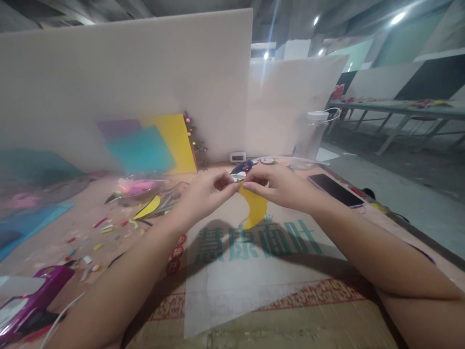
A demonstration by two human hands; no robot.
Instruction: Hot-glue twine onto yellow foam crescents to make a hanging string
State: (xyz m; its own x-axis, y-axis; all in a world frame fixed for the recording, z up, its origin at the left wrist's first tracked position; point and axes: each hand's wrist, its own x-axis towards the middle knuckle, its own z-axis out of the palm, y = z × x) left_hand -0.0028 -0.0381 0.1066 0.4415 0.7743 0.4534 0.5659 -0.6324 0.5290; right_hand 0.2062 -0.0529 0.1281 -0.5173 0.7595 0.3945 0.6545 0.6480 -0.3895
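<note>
A yellow crescent-shaped cutout (258, 209) hangs from the fingertips of both hands, above a sheet with green printed characters. My right hand (278, 186) is closed in a pinch on its upper tip. Close against it, my left hand (205, 194) also pinches with thumb and finger at that tip; the small thing between its fingers is mostly hidden. Just behind the fingertips sits a dark blue tool with a small red light (242, 167), partly covered by the hands.
Left lie scattered scraps (98, 246), a yellow cut piece (148, 208), a magenta device (39, 300) and a bag with pink pieces (136, 186). Coloured sheets (145, 145) lean on the back panel. Right are a phone (336, 190) and a clear bottle (310, 140); a small clock (238, 157) stands behind.
</note>
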